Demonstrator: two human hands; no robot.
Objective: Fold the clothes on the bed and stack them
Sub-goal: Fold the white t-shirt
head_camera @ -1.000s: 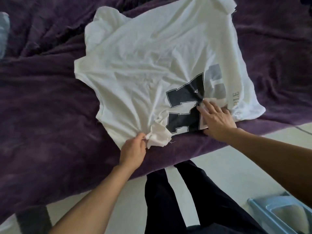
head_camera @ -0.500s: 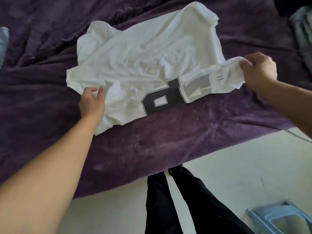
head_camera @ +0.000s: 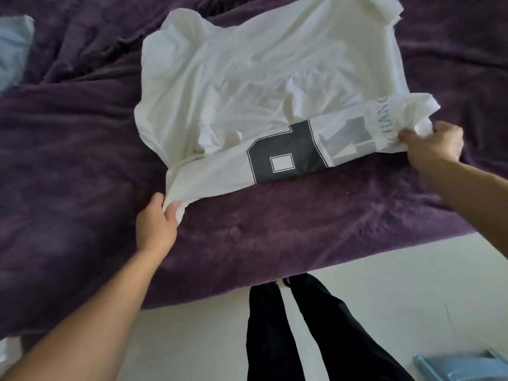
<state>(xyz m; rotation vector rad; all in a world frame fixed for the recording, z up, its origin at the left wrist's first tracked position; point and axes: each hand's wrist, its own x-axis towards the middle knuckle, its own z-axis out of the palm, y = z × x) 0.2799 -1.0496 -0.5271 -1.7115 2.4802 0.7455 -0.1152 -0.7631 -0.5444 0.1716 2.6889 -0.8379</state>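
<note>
White printed T-shirt (head_camera: 261, 78) is lying upper centre on the purple bed (head_camera: 302, 221). Left hand (head_camera: 155, 226) & right hand (head_camera: 434, 145) are pinching its folded edge's 2 ends; uneven pulling is risking a skewed, wrinkled fold.

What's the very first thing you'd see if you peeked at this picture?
A big white T-shirt spread on the dark purple bedspread in the middle stands out most. Its near edge is folded up, showing a bold black print. The left hand grips that fold's left end and the right hand grips its right end.
</note>
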